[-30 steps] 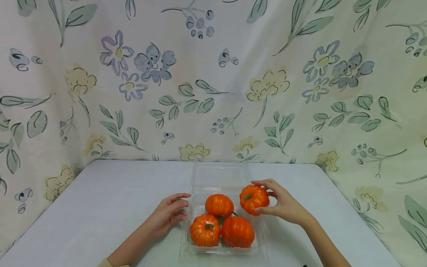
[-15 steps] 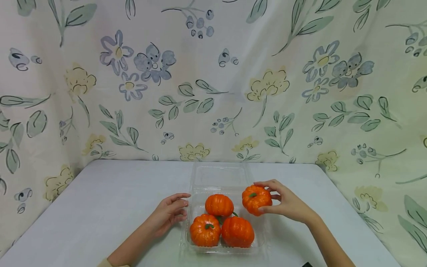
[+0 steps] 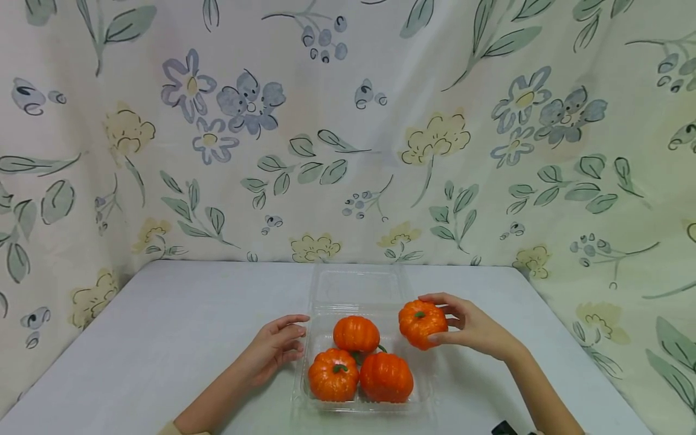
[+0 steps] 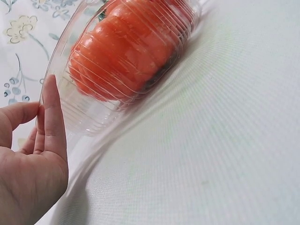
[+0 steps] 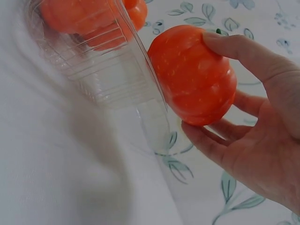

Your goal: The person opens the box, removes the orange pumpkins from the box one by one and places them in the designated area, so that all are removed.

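My right hand (image 3: 478, 326) holds an orange pumpkin (image 3: 423, 324) between thumb and fingers, over the back right part of a clear plastic container (image 3: 310, 362). In the right wrist view the pumpkin (image 5: 192, 75) is raised near the container's rim, the thumb beside its green stem. Three more pumpkins sit inside: one at the back (image 3: 356, 333), one front left (image 3: 333, 374) and one front right (image 3: 386, 377). At the container's left side, my left hand (image 3: 277, 350) pinches the rim; in the left wrist view its thumb and fingers (image 4: 54, 122) meet there.
The container's clear lid (image 3: 359, 287) lies folded back, away from me. A white cloth covers the table (image 3: 190, 326), and a flower-patterned curtain (image 3: 337, 133) hangs behind it. Near the right forearm a small black object (image 3: 504, 428) shows at the bottom edge.
My right hand has drawn the held pumpkin a little to the right, and the pumpkin's stem has turned more upright. The left hand and the other pumpkins stay put.
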A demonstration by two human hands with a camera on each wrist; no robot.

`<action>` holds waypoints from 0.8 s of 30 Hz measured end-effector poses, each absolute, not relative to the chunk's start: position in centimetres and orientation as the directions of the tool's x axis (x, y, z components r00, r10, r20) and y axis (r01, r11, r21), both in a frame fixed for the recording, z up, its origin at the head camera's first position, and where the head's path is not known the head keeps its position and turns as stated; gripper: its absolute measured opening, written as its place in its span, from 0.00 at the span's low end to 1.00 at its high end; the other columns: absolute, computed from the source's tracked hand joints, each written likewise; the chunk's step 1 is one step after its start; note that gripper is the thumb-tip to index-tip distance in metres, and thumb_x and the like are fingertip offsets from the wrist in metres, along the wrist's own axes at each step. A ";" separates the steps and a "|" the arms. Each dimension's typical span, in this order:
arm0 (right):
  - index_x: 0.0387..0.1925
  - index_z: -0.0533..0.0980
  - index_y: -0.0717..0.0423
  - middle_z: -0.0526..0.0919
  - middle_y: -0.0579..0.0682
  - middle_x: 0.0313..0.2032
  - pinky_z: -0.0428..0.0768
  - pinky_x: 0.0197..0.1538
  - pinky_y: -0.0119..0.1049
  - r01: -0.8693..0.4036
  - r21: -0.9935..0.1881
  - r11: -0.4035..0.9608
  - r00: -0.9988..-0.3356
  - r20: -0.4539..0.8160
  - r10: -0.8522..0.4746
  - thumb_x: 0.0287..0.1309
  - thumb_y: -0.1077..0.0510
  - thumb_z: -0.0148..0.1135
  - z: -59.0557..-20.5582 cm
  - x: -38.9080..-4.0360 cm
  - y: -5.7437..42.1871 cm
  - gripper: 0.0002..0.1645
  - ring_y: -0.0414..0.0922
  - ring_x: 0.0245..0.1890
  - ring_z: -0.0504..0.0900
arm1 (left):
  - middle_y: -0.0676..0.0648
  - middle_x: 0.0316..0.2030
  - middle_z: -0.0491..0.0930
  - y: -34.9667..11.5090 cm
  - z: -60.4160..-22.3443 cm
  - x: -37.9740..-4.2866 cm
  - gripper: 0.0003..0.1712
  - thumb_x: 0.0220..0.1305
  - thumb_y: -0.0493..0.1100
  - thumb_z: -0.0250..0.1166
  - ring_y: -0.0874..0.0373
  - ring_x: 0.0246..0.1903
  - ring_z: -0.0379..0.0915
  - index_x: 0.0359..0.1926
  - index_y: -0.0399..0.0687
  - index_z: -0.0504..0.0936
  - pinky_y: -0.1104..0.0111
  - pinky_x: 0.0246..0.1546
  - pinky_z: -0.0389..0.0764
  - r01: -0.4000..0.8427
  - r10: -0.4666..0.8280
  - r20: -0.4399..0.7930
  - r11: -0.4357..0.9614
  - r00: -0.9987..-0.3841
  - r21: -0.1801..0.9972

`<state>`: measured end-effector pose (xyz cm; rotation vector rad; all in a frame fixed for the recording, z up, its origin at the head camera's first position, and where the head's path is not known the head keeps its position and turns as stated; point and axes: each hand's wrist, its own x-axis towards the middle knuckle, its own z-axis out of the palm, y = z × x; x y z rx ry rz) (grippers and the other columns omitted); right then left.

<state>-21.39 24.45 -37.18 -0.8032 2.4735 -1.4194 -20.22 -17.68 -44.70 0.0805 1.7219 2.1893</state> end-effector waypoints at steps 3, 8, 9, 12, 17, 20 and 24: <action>0.71 0.69 0.65 0.75 0.66 0.67 0.83 0.57 0.30 -0.351 -0.852 0.387 -0.837 0.101 -0.538 0.62 0.58 0.74 -37.3 -21.5 24.7 0.39 0.62 0.62 0.77 | 0.52 0.41 0.76 -17.7 -44.7 -20.2 0.21 0.78 0.41 0.61 0.62 0.31 0.78 0.66 0.39 0.75 0.74 0.39 0.87 -0.241 0.306 -0.174 -0.197 -0.936 0.950; 0.72 0.68 0.64 0.74 0.66 0.68 0.84 0.56 0.30 -0.338 -0.862 0.377 -0.835 0.090 -0.542 0.62 0.59 0.74 -37.6 -21.8 25.1 0.40 0.58 0.62 0.77 | 0.52 0.41 0.76 -17.6 -44.6 -20.2 0.22 0.78 0.42 0.61 0.63 0.31 0.78 0.67 0.38 0.74 0.74 0.39 0.87 -0.246 0.305 -0.179 -0.197 -0.935 0.949; 0.72 0.68 0.63 0.74 0.66 0.68 0.84 0.56 0.30 -0.333 -0.863 0.379 -0.836 0.085 -0.541 0.62 0.58 0.74 -37.7 -21.8 25.2 0.41 0.54 0.62 0.78 | 0.52 0.41 0.76 -17.6 -44.6 -20.2 0.22 0.78 0.42 0.61 0.63 0.31 0.78 0.67 0.39 0.74 0.74 0.39 0.87 -0.247 0.304 -0.181 -0.197 -0.936 0.949; 0.73 0.67 0.62 0.73 0.67 0.68 0.85 0.56 0.32 -0.317 -0.871 0.376 -0.836 0.069 -0.545 0.62 0.58 0.74 -37.9 -22.0 25.5 0.41 0.43 0.60 0.79 | 0.52 0.41 0.76 -17.6 -44.6 -20.2 0.22 0.78 0.42 0.62 0.63 0.31 0.78 0.67 0.39 0.74 0.74 0.39 0.87 -0.251 0.302 -0.184 -0.198 -0.935 0.948; 0.73 0.67 0.62 0.72 0.68 0.69 0.86 0.56 0.34 -0.300 -0.881 0.365 -0.829 0.052 -0.556 0.64 0.58 0.73 -38.0 -22.3 25.9 0.41 0.37 0.59 0.78 | 0.51 0.41 0.76 -17.6 -44.5 -20.2 0.23 0.78 0.43 0.62 0.62 0.31 0.78 0.67 0.39 0.74 0.74 0.39 0.88 -0.253 0.302 -0.186 -0.200 -0.935 0.947; 0.74 0.66 0.62 0.71 0.68 0.70 0.86 0.56 0.34 -0.287 -0.887 0.363 -0.831 0.042 -0.555 0.64 0.57 0.72 -38.0 -22.3 26.1 0.41 0.39 0.60 0.78 | 0.51 0.41 0.76 -17.6 -44.5 -20.2 0.24 0.78 0.43 0.62 0.62 0.31 0.78 0.68 0.37 0.72 0.74 0.40 0.87 -0.251 0.303 -0.185 -0.195 -0.935 0.948; 0.74 0.66 0.62 0.71 0.67 0.70 0.85 0.57 0.34 -0.279 -0.885 0.373 -0.837 0.033 -0.546 0.64 0.56 0.72 -37.9 -22.3 26.3 0.41 0.44 0.62 0.78 | 0.50 0.41 0.76 -17.6 -44.5 -20.2 0.25 0.78 0.43 0.61 0.63 0.31 0.78 0.69 0.36 0.71 0.74 0.39 0.87 -0.247 0.305 -0.182 -0.190 -0.935 0.950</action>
